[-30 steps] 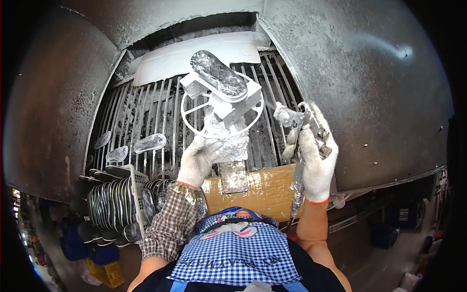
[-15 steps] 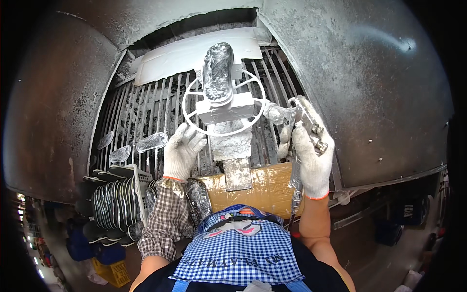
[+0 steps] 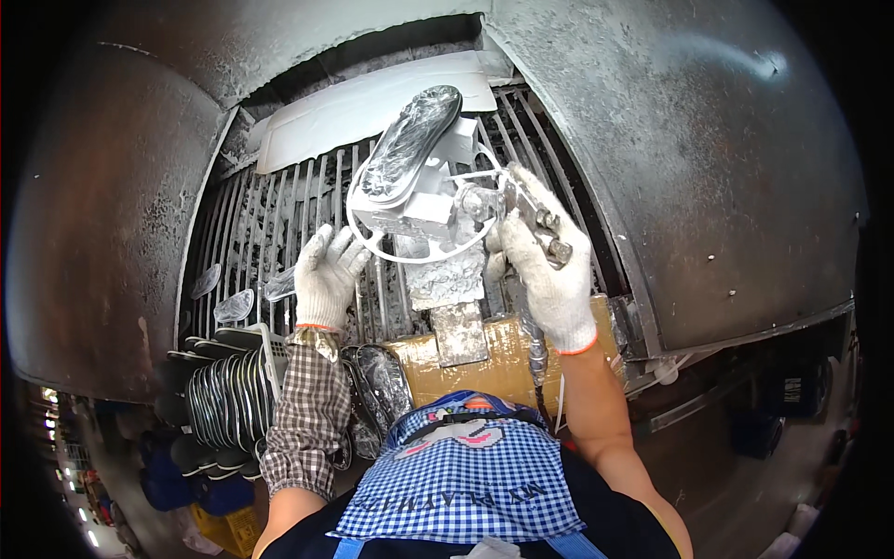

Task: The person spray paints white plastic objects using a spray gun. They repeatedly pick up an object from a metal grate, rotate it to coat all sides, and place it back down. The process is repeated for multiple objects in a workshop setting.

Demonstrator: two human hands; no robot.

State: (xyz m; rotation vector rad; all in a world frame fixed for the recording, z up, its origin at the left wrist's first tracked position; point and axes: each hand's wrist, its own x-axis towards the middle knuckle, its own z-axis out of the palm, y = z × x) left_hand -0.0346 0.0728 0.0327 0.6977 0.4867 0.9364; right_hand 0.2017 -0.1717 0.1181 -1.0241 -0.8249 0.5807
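Observation:
A shoe sole point(image 3: 410, 144) wrapped in clear film leans, toe to the upper right, on white blocks inside a round white wheel-like frame point(image 3: 373, 246). Under it stands a crusted, paint-coated base point(image 3: 447, 284). My left hand point(image 3: 326, 279), in a white knit glove, is just left of the frame's rim. Its fingers are apart and hold nothing; whether the tips touch the rim I cannot tell. My gloved right hand point(image 3: 557, 293) grips a paint-caked spray gun point(image 3: 480, 199), whose head points left across the frame, near the sole. A hose point(image 3: 537, 354) hangs below the gun.
Metal slats point(image 3: 279, 200) form the booth floor, between dark metal walls point(image 3: 736, 186). Several loose film pieces point(image 3: 234, 306) lie at left. A white basket point(image 3: 274, 359) packed with dark soles point(image 3: 228, 396) stands at the lower left. Cardboard point(image 3: 503, 359) lies along the front edge.
The wheel frame has turned, so the sole now tilts to the upper right instead of standing upright. My right hand brought the spray gun leftward, closer to it. My left hand shifted slightly left.

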